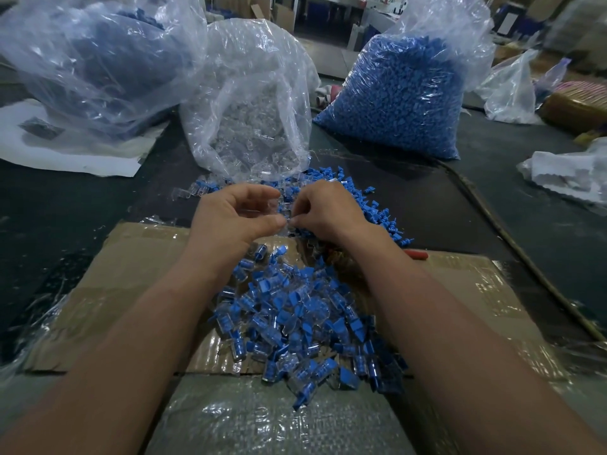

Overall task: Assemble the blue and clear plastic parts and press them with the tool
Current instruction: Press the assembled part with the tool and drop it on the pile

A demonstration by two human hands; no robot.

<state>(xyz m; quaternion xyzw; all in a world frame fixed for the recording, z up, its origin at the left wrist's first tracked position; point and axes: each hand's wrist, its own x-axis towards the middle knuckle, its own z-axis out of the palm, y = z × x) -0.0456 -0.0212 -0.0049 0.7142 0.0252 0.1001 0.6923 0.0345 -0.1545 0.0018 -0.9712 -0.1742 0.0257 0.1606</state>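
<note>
Two bare hands met over a dark tabletop [65, 208]. The left hand [236, 215] and right hand [325, 211] both had fingers curled, pinching a small clear piece [286, 215] between them. Loose blue parts [371, 208] lay just beyond. A pile of joined pieces [295, 323] sat nearer on cardboard [131, 257]. A bag of clear parts [249, 126] and a bag of blue parts [404, 93] stood farther back.

Assembled pile [305, 326] sits on the cardboard [131, 267] nearest the person, with the loose pile [368, 205] on the table [476, 205] just behind it. Left hand [230, 218] and right hand [325, 215] meet between the two piles, both pinching one small part [286, 214]. Centre bag [249, 103] stands behind the loose pile, with the left bag [98, 60] and right bag [400, 100] flanking it.
</note>
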